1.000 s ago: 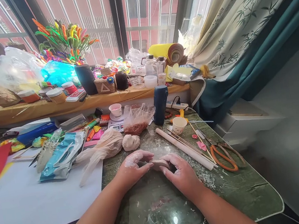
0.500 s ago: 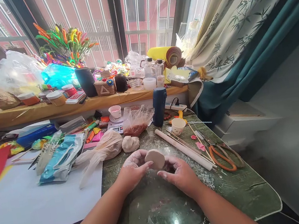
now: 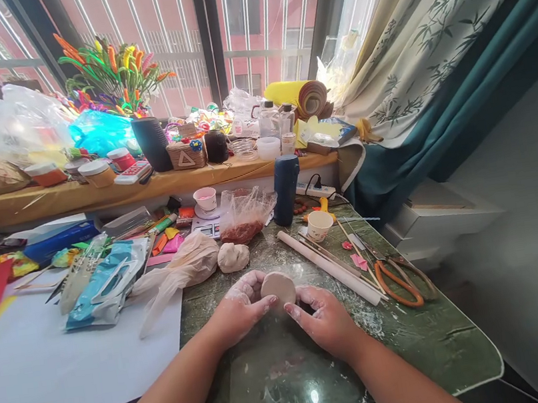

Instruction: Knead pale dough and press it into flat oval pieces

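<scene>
A flat, round disc of pale clay [image 3: 278,289] is held upright, its broad face towards me, above a clear sheet [image 3: 279,375] on the dark green table. My left hand [image 3: 244,306] pinches its left edge, thumb in front and fingers behind. On the other side, my right hand [image 3: 319,315] grips the lower right edge with thumb and curled fingers. White powder coats both hands. Just beyond them sits a lump of the same pale clay [image 3: 233,257], against a crumpled plastic bag [image 3: 197,259].
To the right lie a pale rolling pin [image 3: 329,266], thin sticks and orange-handled scissors [image 3: 400,283]. A paper cup [image 3: 320,225], a dark blue bottle [image 3: 286,191] and a bag of reddish-brown material [image 3: 242,225] stand behind. White paper [image 3: 72,372] and a wipes pack [image 3: 107,286] occupy the left.
The clay disc was edge-on and low between my hands; it has been tipped up to face me. My right fingers loosened at its edge, then closed in again.
</scene>
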A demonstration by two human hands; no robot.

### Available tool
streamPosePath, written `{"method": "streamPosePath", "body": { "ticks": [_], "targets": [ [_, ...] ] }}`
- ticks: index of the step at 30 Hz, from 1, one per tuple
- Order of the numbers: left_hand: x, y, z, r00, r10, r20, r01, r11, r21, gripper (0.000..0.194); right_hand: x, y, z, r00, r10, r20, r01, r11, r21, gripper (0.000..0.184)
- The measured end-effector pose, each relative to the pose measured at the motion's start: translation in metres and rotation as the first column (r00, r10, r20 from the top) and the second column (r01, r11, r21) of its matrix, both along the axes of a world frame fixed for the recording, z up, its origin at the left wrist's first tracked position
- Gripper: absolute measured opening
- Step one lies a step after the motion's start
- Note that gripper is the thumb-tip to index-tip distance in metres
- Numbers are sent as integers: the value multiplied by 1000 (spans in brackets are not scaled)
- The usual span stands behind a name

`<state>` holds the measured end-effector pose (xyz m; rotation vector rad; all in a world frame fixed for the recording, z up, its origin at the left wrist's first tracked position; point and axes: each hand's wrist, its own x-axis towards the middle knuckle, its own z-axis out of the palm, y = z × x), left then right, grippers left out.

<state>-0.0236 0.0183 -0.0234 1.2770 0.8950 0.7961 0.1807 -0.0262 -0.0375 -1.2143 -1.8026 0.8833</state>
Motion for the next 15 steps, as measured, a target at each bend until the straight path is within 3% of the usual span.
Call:
{"method": "streamPosePath", "body": {
  "ticks": [6,11,15],
  "targets": [
    [1,-1,5,998,-17,61,20,998,-60,41,2,-2,-2,999,30,-31,-30,999,19,16],
    [-2,-1,7,987,-92,131,107,988,-108,52,1,-2,-4,997,37,63,-43,995,95,21],
    [-3,-1,7,999,-28,39,31,998,-55,43,0,-3,-5,998,15,66,-24,990,140,19]
  ]
}}
